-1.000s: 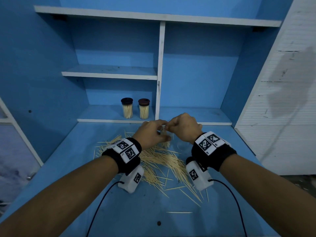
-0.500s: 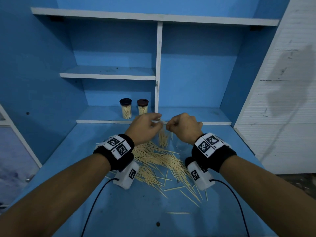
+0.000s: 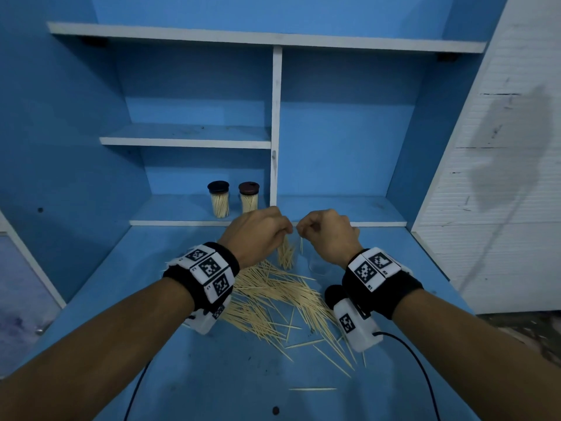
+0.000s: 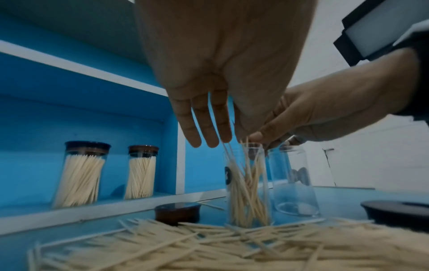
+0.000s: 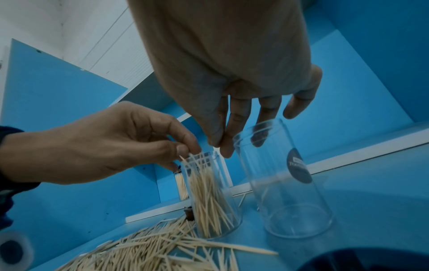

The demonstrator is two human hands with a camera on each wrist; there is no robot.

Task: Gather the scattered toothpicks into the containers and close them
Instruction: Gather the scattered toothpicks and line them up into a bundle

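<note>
Judging by the two capped jars on the far shelf, half the work is done: one open jar is part-filled, the empty jar just to its right waits, and scattered toothpicks cover the near table. The left hand pinches toothpicks over the part-filled jar; the right hand pinches empty beside it. Only the wrist views show the brown lid and black lid.

toothpicks: pale cream
shelving unit: blue, white edges
wristbands: black, black-and-white square markers
jar lids: dark navy; brown
open jars: clear
</note>
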